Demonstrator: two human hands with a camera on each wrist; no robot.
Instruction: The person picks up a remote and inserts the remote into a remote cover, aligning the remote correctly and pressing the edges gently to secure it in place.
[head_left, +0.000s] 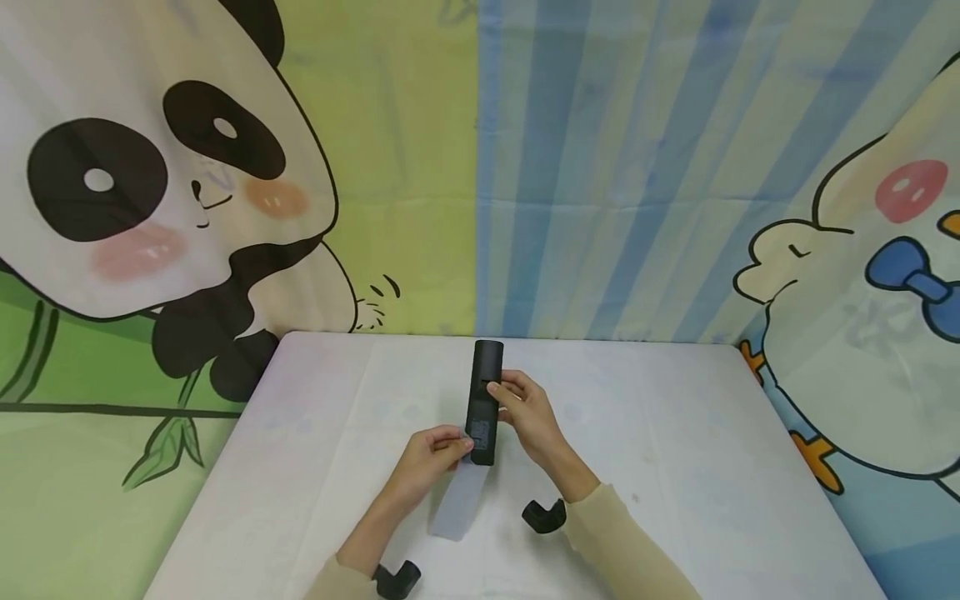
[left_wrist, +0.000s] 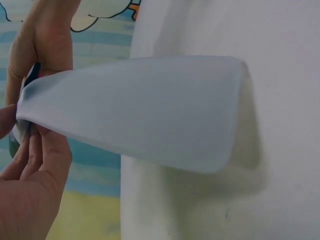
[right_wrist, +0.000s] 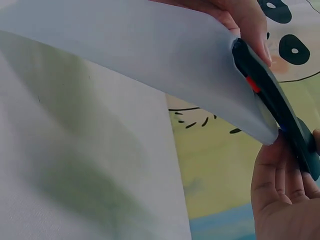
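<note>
A black remote control [head_left: 483, 408] is held up over the table, its back with a printed label turned toward the head camera. My right hand [head_left: 532, 417] grips it near the middle, thumb on its back. A translucent whitish sleeve [head_left: 459, 504] hangs below the remote and widens toward its loose end. My left hand [head_left: 431, 458] pinches the sleeve's upper end against the remote's lower end. The right wrist view shows the remote [right_wrist: 272, 100] edge-on with a small red spot, the sleeve's mouth [right_wrist: 267, 135] right against its face. In the left wrist view, the sleeve [left_wrist: 145, 110] covers most of the remote.
Under the hands is a table with a white cover [head_left: 675, 433]. Behind it hangs a cloth backdrop [head_left: 600, 167] with a cartoon panda and a white cartoon figure. Black curved mounts [head_left: 543, 517] sit at both wrists, beside the cream sleeves [head_left: 630, 550].
</note>
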